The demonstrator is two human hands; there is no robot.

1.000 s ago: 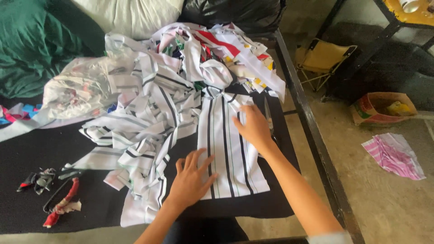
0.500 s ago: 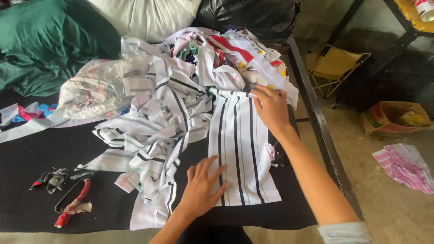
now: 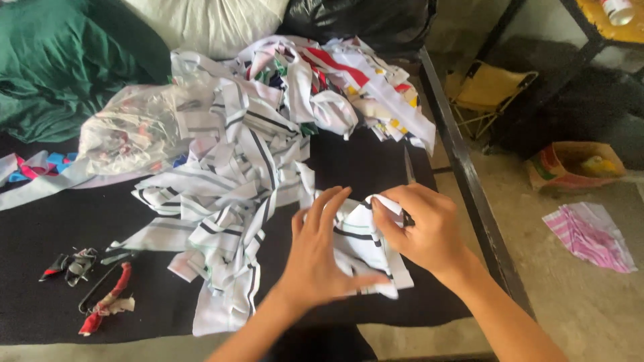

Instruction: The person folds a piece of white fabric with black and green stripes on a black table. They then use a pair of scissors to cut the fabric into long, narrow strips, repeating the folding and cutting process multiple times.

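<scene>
— What lies at the far left of the table?

— A green cloth [image 3: 60, 60] at the back, and near the front edge a pair of scissors [image 3: 104, 295] with red rag wound on the handles, lying on the black table cover [image 3: 54, 221]. Next to the green cloth sits a clear plastic bag [image 3: 131, 131] of scraps.

— And in the middle?

— A heap of white fabric strips [image 3: 228, 194] with dark stripes, spreading toward the front. Behind it, a pile of coloured scraps [image 3: 349, 80].

— Where is the left hand?

— The left hand [image 3: 318, 251] is just right of the heap, fingers spread and curled over a folded striped cloth piece [image 3: 359, 245], thumb pressed under its lower edge.

— So the piece sits between both hands?

— Yes. It is bunched up between them, resting on the black cover near the table's front right corner. The right hand [image 3: 422, 231] pinches its upper right edge, fingers closed on the fabric.

— And past the table?

— On the floor, a yellow folding stool [image 3: 490, 90], a cardboard box [image 3: 573, 164] and a pink striped cloth [image 3: 590, 234].
</scene>
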